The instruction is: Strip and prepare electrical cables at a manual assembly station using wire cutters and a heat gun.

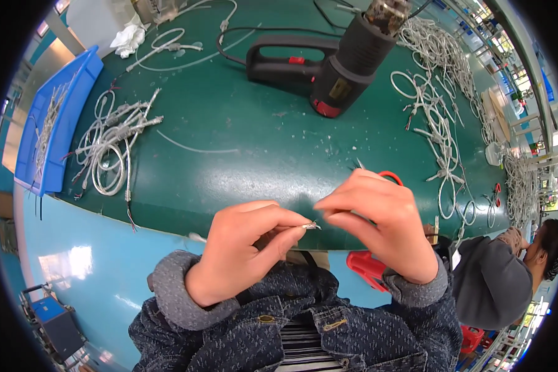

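My left hand point(245, 245) pinches the end of a thin cable point(312, 227) between thumb and forefinger. Fine bare strands stick out past the fingertips; the rest of the cable is hidden by the hand. Just to the right, my right hand point(381, 217) is closed, thumb and fingers drawn together close to the strands but apart from the left hand. What it pinches, if anything, is too small to make out. Behind its knuckles show the red handle of a pair of scissors point(392, 177) and a metal tip; whether they touch the hand I cannot tell.
A black heat gun point(347, 68) stands on the green table point(192, 173). Bundled clear cables point(115, 139) lie left, beside a blue tray point(56, 124). More cables point(440, 130) are heaped right. A thin clear tube point(195, 149) lies mid-table. A person point(502, 273) sits at right.
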### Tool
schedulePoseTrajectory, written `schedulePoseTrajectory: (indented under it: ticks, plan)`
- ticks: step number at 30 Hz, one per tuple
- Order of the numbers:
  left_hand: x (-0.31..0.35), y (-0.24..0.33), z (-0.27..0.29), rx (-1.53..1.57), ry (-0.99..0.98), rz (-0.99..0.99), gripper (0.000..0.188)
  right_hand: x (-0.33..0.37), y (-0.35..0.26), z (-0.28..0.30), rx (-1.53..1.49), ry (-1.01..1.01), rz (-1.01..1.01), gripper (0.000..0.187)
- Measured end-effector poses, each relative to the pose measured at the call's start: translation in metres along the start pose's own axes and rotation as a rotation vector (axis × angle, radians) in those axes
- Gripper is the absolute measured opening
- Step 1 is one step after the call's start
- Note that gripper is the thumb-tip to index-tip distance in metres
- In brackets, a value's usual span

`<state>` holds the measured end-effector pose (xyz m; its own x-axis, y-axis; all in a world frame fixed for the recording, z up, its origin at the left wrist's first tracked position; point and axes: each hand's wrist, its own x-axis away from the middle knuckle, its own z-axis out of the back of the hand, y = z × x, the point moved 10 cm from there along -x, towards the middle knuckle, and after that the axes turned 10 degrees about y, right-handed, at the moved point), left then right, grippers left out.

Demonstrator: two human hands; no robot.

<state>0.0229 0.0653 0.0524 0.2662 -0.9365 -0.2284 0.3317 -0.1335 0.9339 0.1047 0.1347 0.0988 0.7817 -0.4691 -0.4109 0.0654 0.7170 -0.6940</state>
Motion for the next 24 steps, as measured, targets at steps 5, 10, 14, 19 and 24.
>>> schedulePoseTrajectory:
  ticks: [5,10,14,19,24]
  plan:
    - [0.003,-0.011,0.012,0.268,0.204,0.232,0.006,0.009,-0.001,0.01,-0.016,0.231,-0.019,0.025]
    - [0.002,-0.012,0.014,0.284,0.246,0.24,0.009,0.009,-0.006,0.01,0.003,0.323,0.023,0.025]
    - [0.003,-0.012,0.014,0.263,0.248,0.239,0.009,0.01,-0.009,0.006,0.042,0.335,0.09,0.026]
    - [0.002,-0.002,0.02,0.088,0.334,0.073,0.01,0.007,-0.012,0.007,0.087,0.359,0.088,0.027]
    - [0.003,0.015,0.021,-0.23,0.387,-0.164,0.013,0.0,-0.016,-0.001,0.176,0.304,0.119,0.025]
